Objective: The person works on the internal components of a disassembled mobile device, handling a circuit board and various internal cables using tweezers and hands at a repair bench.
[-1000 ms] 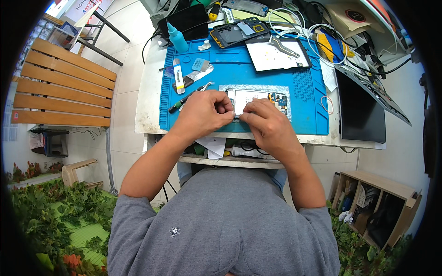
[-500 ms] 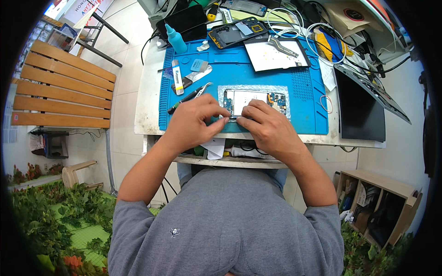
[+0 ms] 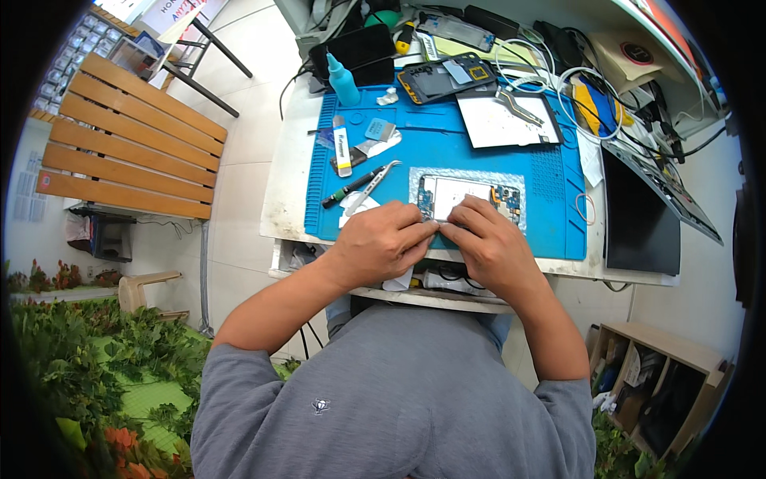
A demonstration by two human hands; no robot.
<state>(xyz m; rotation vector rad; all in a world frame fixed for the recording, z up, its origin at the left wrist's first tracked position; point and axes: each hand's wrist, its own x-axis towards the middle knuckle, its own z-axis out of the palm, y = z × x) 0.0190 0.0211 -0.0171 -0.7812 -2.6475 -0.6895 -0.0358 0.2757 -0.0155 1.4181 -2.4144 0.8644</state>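
Note:
An opened phone (image 3: 458, 190) with its battery and blue circuit boards exposed lies on a sheet of bubble wrap (image 3: 517, 177) over a blue work mat (image 3: 550, 231). My left hand (image 3: 388, 241) is closed in a pinch at the phone's near edge. Close against it, my right hand (image 3: 493, 243) also pinches, its other fingers bent over the phone's near side. What the fingertips hold is too small and covered to make out. Left of the phone lie white-handled tweezers (image 3: 369, 191) and a dark screwdriver (image 3: 349, 190).
A blue squeeze bottle (image 3: 343, 84) stands at the back left. Behind the phone are a dark phone frame (image 3: 447, 77) and a white tray (image 3: 511, 120) with a metal tool on it. Cables and a dark screen panel (image 3: 638, 215) occupy the right side.
The whole view has shifted, so the bench appears lower and further right. My left hand's fingers have drawn closer together and nearer my right fingertips at the phone's edge.

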